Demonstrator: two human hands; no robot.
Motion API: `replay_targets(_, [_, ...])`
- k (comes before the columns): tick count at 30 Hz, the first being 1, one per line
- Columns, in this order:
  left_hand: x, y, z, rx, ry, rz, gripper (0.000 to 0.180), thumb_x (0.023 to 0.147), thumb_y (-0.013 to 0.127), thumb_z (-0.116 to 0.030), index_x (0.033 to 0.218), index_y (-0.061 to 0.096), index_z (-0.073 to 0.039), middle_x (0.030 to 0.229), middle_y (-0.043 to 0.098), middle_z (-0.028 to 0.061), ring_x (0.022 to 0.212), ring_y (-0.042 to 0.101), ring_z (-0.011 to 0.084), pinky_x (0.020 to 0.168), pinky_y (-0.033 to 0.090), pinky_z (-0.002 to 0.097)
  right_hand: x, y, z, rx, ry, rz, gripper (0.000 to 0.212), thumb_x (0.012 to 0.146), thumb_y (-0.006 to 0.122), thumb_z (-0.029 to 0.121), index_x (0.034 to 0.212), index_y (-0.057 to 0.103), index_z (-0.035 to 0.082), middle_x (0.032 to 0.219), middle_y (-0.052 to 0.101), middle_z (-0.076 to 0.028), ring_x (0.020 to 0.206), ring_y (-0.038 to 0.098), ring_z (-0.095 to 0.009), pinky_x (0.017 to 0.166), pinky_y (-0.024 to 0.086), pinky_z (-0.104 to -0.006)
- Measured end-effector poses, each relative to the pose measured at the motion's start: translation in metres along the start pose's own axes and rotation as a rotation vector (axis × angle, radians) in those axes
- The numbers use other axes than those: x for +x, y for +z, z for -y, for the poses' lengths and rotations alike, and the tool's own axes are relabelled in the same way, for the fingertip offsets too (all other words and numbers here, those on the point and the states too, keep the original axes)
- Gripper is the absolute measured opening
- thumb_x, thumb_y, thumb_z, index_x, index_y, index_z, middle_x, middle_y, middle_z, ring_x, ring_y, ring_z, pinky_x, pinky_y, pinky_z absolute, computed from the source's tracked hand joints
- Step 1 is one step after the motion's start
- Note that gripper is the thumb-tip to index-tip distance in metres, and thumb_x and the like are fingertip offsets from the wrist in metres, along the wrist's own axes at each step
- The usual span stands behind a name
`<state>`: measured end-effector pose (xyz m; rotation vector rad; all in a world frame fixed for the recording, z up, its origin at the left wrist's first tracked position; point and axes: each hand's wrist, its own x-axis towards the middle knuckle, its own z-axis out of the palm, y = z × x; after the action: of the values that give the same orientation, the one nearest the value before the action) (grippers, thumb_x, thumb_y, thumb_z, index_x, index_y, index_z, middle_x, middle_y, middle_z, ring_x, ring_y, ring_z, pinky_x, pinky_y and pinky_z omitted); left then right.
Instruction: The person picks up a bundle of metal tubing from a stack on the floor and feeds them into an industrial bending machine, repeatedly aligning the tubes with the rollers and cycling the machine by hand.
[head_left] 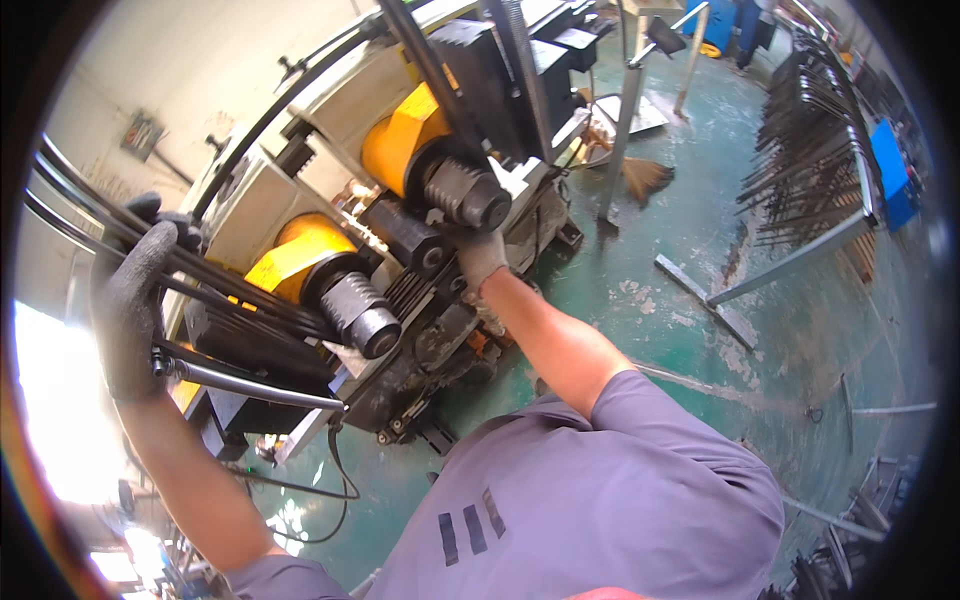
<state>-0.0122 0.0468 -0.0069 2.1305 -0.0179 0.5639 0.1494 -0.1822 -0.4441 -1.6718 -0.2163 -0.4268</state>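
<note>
My left hand (pixel 135 300), in a dark grey glove, is closed round several long dark metal rods (pixel 235 285). They slant from the upper left down to the front of a machine (pixel 330 85). My right hand (pixel 482 258), in a paler glove, reaches in at the machine's front beside a ribbed dark roller (pixel 468 195); its fingers are hidden. A second ribbed roller (pixel 352 308) sits nearer my left hand. Both rollers come out of yellow housings (pixel 300 255), with a plain dark cylinder (pixel 403 235) between them. A thin shiny rod (pixel 260 385) points out below the bundle.
A metal rack (pixel 800 260) with many dark bars hanging on it stands at the right, with a blue panel (pixel 893 172) behind. A broom (pixel 645 178) lies near a metal post (pixel 622 140) on the green floor (pixel 600 310). Black cables (pixel 345 490) hang below the machine.
</note>
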Motion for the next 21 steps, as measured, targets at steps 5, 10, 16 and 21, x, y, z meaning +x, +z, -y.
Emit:
replay_targets(5, [-0.007,0.004,-0.005,0.111,0.004,-0.03,0.036,0.099,0.068,-0.008,0.133,0.065,0.005,0.105,0.076,0.0163,0.097,0.076,0.0257,0.092,0.062,0.036,-0.004,-0.005,0.008,0.186,0.143,0.068,0.028,0.096,0.068,0.017,0.122,0.074,0.007,0.123,0.075,-0.012,0.115,0.07,-0.027,0.097,0.055,-0.0363])
replay_targets(10, [-0.004,0.003,-0.015,0.21,-0.007,-0.086,0.05,0.088,0.079,-0.023,0.129,0.068,0.003,0.106,0.078,0.0153,0.099,0.077,0.0287,0.099,0.058,0.0404,0.004,-0.016,0.048,0.492,0.388,-0.044,0.031,0.091,0.077,0.011,0.118,0.071,-0.003,0.112,0.076,-0.012,0.102,0.072,-0.021,0.086,0.056,-0.0356])
replay_targets(16, [0.01,-0.009,-0.008,0.235,-0.04,-0.147,0.042,0.096,0.073,-0.019,0.131,0.067,0.003,0.11,0.077,0.0176,0.101,0.076,0.0303,0.101,0.058,0.04,0.003,-0.011,0.028,0.344,0.27,0.002,0.026,0.091,0.078,0.011,0.113,0.074,-0.002,0.111,0.077,-0.012,0.102,0.073,-0.022,0.086,0.056,-0.0355])
replay_targets(21, [0.008,-0.008,-0.009,0.26,-0.051,-0.199,0.044,0.096,0.075,-0.023,0.13,0.067,0.004,0.108,0.077,0.0174,0.1,0.076,0.0303,0.101,0.058,0.0408,0.002,-0.011,0.038,0.596,0.448,-0.013,0.025,0.092,0.077,0.011,0.113,0.074,-0.002,0.118,0.075,-0.013,0.105,0.071,-0.023,0.087,0.055,-0.0353])
